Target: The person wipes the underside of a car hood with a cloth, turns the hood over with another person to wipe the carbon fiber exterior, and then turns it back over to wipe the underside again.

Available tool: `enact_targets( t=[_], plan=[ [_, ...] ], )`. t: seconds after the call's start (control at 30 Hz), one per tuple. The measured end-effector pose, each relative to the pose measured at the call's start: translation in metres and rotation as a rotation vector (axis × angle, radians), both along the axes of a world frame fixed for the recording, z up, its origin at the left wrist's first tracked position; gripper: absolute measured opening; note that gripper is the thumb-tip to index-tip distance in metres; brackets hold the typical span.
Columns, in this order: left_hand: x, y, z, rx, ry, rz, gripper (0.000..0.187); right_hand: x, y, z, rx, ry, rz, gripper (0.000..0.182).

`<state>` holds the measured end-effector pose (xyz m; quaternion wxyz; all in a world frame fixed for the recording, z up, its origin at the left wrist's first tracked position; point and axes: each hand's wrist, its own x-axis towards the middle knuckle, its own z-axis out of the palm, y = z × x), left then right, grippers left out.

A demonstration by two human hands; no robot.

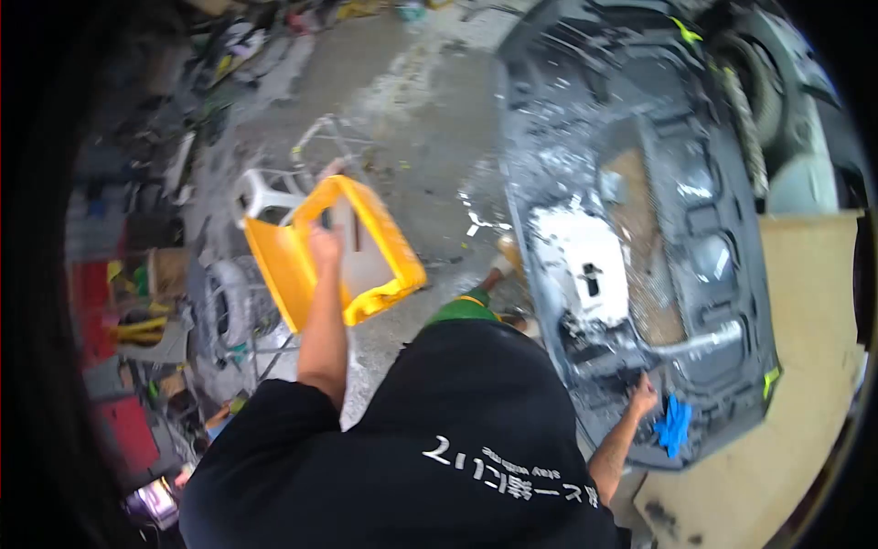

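Note:
On the left, my left hand (324, 245) reaches over a tilted yellow plastic bin (389, 242) and grips its rim. The bin has a wide opening and a slanted yellow panel, and its inside looks pale grey. My fingers there are partly blurred. My right hand (644, 395) is closed at the lower part of a large dark grey moulded car panel (718, 366). Whatever it holds, if anything, is too dark to make out. A crumpled blue glove (674, 426) lies on the panel just beside that hand. Higher up, a white plate (572, 247) with a dark slot rests on the panel.
A white plastic stool (265, 194) stands behind the bin. Clutter with red boxes (128, 435) runs along the left side. Tan board (809, 302) extends beneath and beside the panel at right. A tyre (745, 87) is at the upper right. The concrete floor (439, 119) has white smears.

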<state>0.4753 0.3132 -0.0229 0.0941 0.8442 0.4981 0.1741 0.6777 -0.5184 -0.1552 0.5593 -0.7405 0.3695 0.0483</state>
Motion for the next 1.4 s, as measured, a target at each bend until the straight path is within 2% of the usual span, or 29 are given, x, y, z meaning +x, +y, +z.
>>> enact_targets(
  t=[0.03,0.07,0.1,0.13,0.2,0.27,0.3,0.37,0.4,0.47,0.53,0.57,0.6,0.67,0.7,0.73,0.8,0.83,0.87,0.93,1.0,1.07,1.1,1.13,1.2,1.27,1.33,1.37,1.4],
  plan=[
    [-0.017,0.013,-0.027,0.158,0.206,-0.018,0.080,-0.001,0.002,0.006,-0.210,0.049,0.034,0.043],
    [0.005,-0.019,-0.005,0.039,0.283,0.134,0.078,-0.002,-0.014,-0.004,-0.472,0.144,0.156,0.045],
    [0.034,-0.041,0.031,-0.068,0.369,0.279,0.077,-0.005,-0.019,-0.008,-0.478,0.060,0.131,0.048],
    [0.059,-0.049,0.019,-0.096,0.359,0.221,0.077,-0.005,-0.020,-0.012,-0.352,-0.049,0.099,0.037],
    [0.086,-0.047,0.004,0.099,-0.115,-0.289,0.041,-0.001,0.018,0.043,-0.046,-0.127,0.007,0.029],
    [0.157,-0.098,-0.002,-0.301,-0.298,-0.514,0.030,-0.002,0.056,0.086,-0.012,-0.181,0.020,0.025],
    [0.196,-0.132,0.019,-0.270,-0.288,-0.748,0.026,-0.004,0.069,0.096,-0.071,-0.178,0.039,0.026],
    [0.267,-0.174,0.005,-0.303,-0.264,-0.915,0.025,-0.017,0.094,0.114,-0.112,-0.185,0.052,0.026],
    [0.299,-0.195,0.005,-0.458,-0.230,-0.884,0.026,-0.026,0.103,0.121,-0.163,-0.181,0.078,0.027],
    [0.356,-0.210,-0.026,-0.532,-0.249,-0.911,0.032,-0.054,0.110,0.122,-0.106,-0.237,0.083,0.023],
    [0.398,-0.219,-0.042,-0.229,-0.142,-0.878,0.043,-0.087,0.123,0.140,-0.130,-0.143,0.028,0.025],
    [0.414,-0.224,-0.042,-0.234,-0.038,-0.847,0.052,-0.106,0.126,0.146,-0.249,-0.094,0.030,0.028],
    [0.423,-0.229,-0.045,-0.243,-0.046,-0.876,0.052,-0.124,0.135,0.160,-0.211,-0.055,-0.047,0.031],
    [0.435,-0.233,-0.056,-0.116,0.169,-0.765,0.057,-0.172,0.133,0.148,-0.270,-0.005,-0.133,0.032],
    [0.439,-0.233,-0.062,-0.145,0.127,-0.738,0.046,-0.193,0.140,0.150,-0.232,-0.015,-0.211,0.030],
    [0.441,-0.231,-0.068,-0.147,0.124,-0.760,0.046,-0.211,0.148,0.150,-0.216,-0.039,-0.286,0.028],
    [0.449,-0.227,-0.086,-0.324,0.046,-0.912,0.033,-0.250,0.157,0.139,-0.246,0.017,-0.369,0.026],
    [0.462,-0.230,-0.105,-0.642,-0.055,-0.931,0.028,-0.266,0.163,0.133,-0.229,0.015,-0.432,0.026],
    [0.473,-0.246,-0.095,-0.645,-0.055,-0.957,0.028,-0.279,0.171,0.129,-0.212,0.019,-0.494,0.026],
    [0.481,-0.290,-0.066,-0.965,-0.158,-1.085,0.034,-0.285,0.193,0.140,-0.145,0.025,-0.590,0.027],
    [0.499,-0.315,-0.084,-0.885,-0.047,-1.134,0.040,-0.286,0.210,0.145,-0.135,0.029,-0.632,0.027],
    [0.511,-0.331,-0.108,-0.366,0.129,-1.201,0.056,-0.286,0.222,0.147,-0.161,0.042,-0.630,0.027],
    [0.515,-0.335,-0.107,-0.418,0.227,-1.146,0.064,-0.285,0.224,0.148,-0.181,0.057,-0.606,0.027],
    [0.512,-0.340,-0.093,-0.423,0.227,-1.165,0.064,-0.287,0.225,0.148,-0.188,0.055,-0.624,0.027],
    [0.510,-0.346,-0.072,-0.323,0.293,-1.045,0.070,-0.287,0.236,0.147,-0.214,0.020,-0.626,0.025],
    [0.516,-0.341,-0.078,-0.392,0.327,-1.060,0.069,-0.282,0.239,0.153,-0.195,0.022,-0.646,0.026],
    [0.515,-0.338,-0.082,-0.494,0.284,-1.127,0.060,-0.279,0.237,0.154,-0.208,0.036,-0.615,0.027],
    [0.512,-0.338,-0.086,-0.365,0.176,-1.136,0.048,-0.276,0.234,0.154,-0.209,0.036,-0.618,0.027],
    [0.511,-0.333,-0.079,-0.366,0.173,-1.129,0.048,-0.272,0.228,0.149,-0.208,0.016,-0.597,0.027]
  ],
)
